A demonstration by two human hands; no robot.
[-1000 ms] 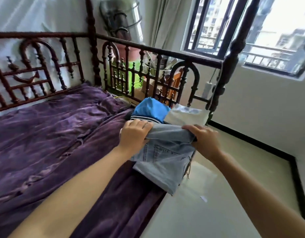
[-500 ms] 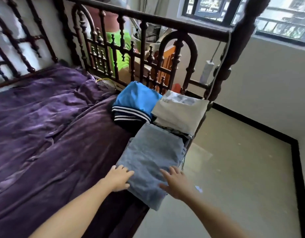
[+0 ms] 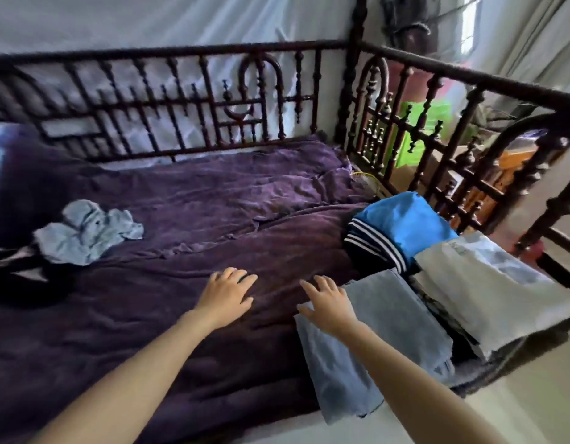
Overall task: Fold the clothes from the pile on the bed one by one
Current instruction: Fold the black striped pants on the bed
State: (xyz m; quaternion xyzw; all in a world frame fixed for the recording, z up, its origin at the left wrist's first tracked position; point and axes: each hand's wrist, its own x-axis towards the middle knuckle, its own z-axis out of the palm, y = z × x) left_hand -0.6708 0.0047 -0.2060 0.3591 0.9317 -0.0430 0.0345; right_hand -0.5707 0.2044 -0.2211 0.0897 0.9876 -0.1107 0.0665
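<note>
**Both hands leaving the folded denim, open and empty**

The left hand (image 3: 226,295) is stretching out flat over the purple bedspread (image 3: 187,216), fingers straight and slightly spread, holding nothing; whether the palm is pressing the cloth or hovering just above it cannot be told. The right hand (image 3: 331,303) is reaching forward beside it, equally open, its fingers fanned, its wrist crossing the left edge of the folded denim (image 3: 397,322), gripping nothing.

The denim is lying folded at the bed's near right corner, its lower end hanging past the mattress edge. Just behind it a blue garment with striped trim (image 3: 405,224) is sitting folded, and to the right a pale grey folded piece (image 3: 492,293) is resting against the wooden bed rail (image 3: 463,174). Far to the left, well apart from the hands, a crumpled light blue garment (image 3: 85,233) is waiting on the bedspread, touching a dark garment (image 3: 11,270) at the frame's edge.

Half a second ago both hands were pressing the denim's near edge; now the left one is sliding off onto the bedspread, and the view is swinging left, bringing the unfolded clothes into sight
</note>
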